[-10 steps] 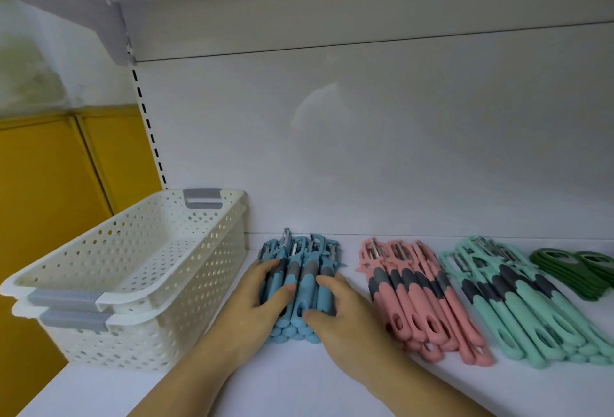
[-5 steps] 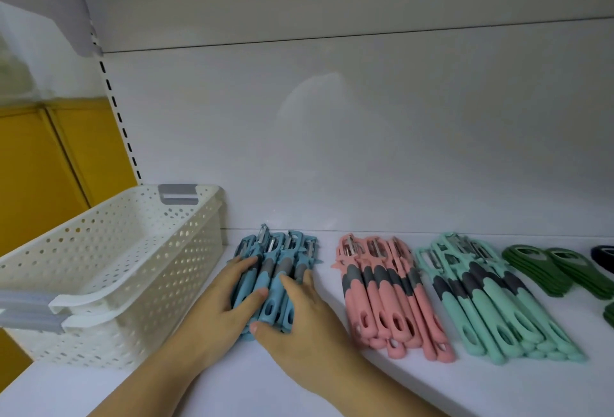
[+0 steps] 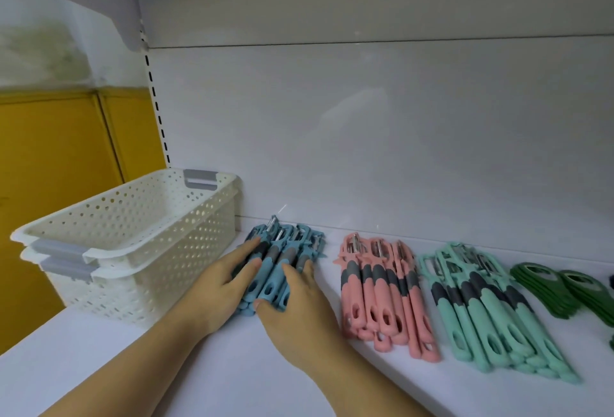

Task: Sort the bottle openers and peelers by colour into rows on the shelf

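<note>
At the far left of the white shelf [image 3: 99, 367] stand 2 nested cream baskets [image 3: 133, 250], perforated, with grey handles, their far end against the back wall. Just right of them lies the bundle of blue peelers [image 3: 275, 270]: blue handles with dark grey collars and slotted ends, metal blades pointing at the back wall, stacked in overlapping layers. The left grip [image 3: 219, 287] lies released against the bundle's left side, fingers straight along the handles and thumb across the top. The right grip [image 3: 295, 310] presses the bundle's right side with straight fingers, its thumb at the near ends of the handles; it clasps nothing. Further right, apart from the blue ones, sits a row of pink peelers [image 3: 382, 290] of the same shape, then a row of mint green peelers [image 3: 481, 310] fanned slightly rightward. Beyond them lie stacked dark green bottle openers [image 3: 548, 287], flat and rounded, running off the right edge
</note>
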